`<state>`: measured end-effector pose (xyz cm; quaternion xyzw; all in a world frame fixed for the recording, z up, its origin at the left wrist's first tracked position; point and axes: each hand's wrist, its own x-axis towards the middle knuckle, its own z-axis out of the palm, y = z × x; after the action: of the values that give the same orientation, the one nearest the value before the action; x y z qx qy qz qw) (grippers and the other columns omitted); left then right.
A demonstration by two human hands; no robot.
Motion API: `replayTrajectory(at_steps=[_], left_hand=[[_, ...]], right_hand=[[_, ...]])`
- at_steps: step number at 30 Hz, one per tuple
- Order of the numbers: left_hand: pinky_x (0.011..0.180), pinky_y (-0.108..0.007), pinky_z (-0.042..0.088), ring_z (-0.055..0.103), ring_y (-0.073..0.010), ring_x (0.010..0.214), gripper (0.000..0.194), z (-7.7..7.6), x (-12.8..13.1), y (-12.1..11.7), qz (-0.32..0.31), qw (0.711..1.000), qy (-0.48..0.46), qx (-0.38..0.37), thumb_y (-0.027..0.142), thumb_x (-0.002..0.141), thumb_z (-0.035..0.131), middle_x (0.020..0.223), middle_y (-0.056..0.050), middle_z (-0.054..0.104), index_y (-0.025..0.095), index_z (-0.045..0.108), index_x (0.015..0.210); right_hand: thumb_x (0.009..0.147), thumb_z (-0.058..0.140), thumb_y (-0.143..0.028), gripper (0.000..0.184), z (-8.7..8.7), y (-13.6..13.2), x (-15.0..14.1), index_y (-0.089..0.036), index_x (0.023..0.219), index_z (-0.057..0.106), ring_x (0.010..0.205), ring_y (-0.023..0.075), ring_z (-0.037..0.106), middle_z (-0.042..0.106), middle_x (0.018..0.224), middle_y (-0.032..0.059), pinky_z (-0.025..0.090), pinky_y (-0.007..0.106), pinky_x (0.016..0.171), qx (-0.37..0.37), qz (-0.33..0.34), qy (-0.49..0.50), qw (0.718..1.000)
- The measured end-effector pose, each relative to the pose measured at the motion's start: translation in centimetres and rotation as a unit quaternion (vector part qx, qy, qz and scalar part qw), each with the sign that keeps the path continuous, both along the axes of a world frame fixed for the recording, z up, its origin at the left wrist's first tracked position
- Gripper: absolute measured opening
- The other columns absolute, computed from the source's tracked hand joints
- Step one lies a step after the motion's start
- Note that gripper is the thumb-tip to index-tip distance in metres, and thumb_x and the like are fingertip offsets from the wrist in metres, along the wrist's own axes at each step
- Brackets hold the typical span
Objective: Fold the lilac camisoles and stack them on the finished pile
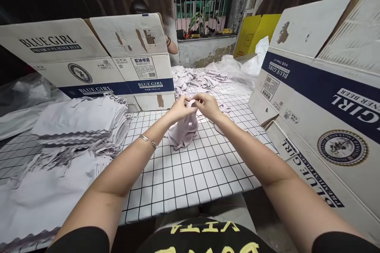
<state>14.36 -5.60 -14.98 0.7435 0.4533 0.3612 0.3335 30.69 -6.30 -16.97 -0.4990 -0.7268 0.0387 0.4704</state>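
Both hands meet above the middle of the table, pinching the top of a pale pinkish-lilac piece of fabric (184, 132). My left hand (180, 108) has its fingers closed on the fabric's upper left edge. From the other side, my right hand (208, 106) pinches the same edge between thumb and fingers. Below them the fabric hangs bunched, its lower end reaching the tabletop. Small fabric strips (224, 108) lie just behind my right hand.
Stacks of pale cut fabric (74, 116) lie on the left of the grid-patterned tablecloth (190, 174). White cartons stand at the left (118, 63) and right (311, 87). Behind are a heap of fabric pieces (202, 80), clear plastic (234, 67) and another person's arm (171, 46).
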Motion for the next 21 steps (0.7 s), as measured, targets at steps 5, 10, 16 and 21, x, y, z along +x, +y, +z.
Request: replayTrajectory(at_steps=[5,10,16,21], left_hand=[[0.063,-0.027,0.038,0.053,-0.0169,0.067,0.007,3.1,0.8,0.8,0.070,0.978,0.096,0.173,0.018,0.074,0.052,0.068,-0.002,0.060,0.018,0.058,0.070],[0.067,-0.029,0.039,0.055,-0.0198,0.068,0.016,8.0,0.0,0.7,0.115,0.943,0.173,0.260,0.020,0.078,0.048,0.067,-0.006,0.061,0.017,0.061,0.068],[0.070,-0.032,0.041,0.059,-0.0256,0.077,0.018,10.3,-6.0,1.7,0.194,0.904,0.246,0.292,0.019,0.076,0.048,0.076,-0.010,0.067,0.016,0.065,0.073],[0.064,-0.030,0.040,0.059,-0.0233,0.073,0.016,8.6,-11.2,2.8,0.190,0.932,0.267,0.153,0.016,0.065,0.054,0.071,-0.007,0.066,0.018,0.069,0.070]], right_hand=[[0.080,0.053,-0.023,0.012,1.2,0.0,-2.2,-0.020,0.091,0.057,0.079,0.0200,0.055,0.063,0.084,0.0030,0.038,0.032,0.076,0.053,-0.074,-0.015,0.996],[0.072,0.054,-0.018,0.028,0.0,0.1,-2.6,-0.022,0.100,0.052,0.086,0.0238,0.054,0.063,0.094,0.0043,0.036,0.033,0.073,-0.060,-0.146,-0.036,0.987],[0.067,0.057,-0.007,0.028,-0.5,0.5,2.0,-0.023,0.090,0.057,0.078,0.0184,0.056,0.065,0.090,0.0016,0.036,0.027,0.065,-0.222,-0.187,-0.017,0.957],[0.064,0.069,-0.008,0.016,1.2,1.0,5.8,-0.018,0.074,0.062,0.062,0.0141,0.057,0.064,0.071,0.0015,0.040,0.024,0.057,-0.310,-0.146,0.018,0.939]])
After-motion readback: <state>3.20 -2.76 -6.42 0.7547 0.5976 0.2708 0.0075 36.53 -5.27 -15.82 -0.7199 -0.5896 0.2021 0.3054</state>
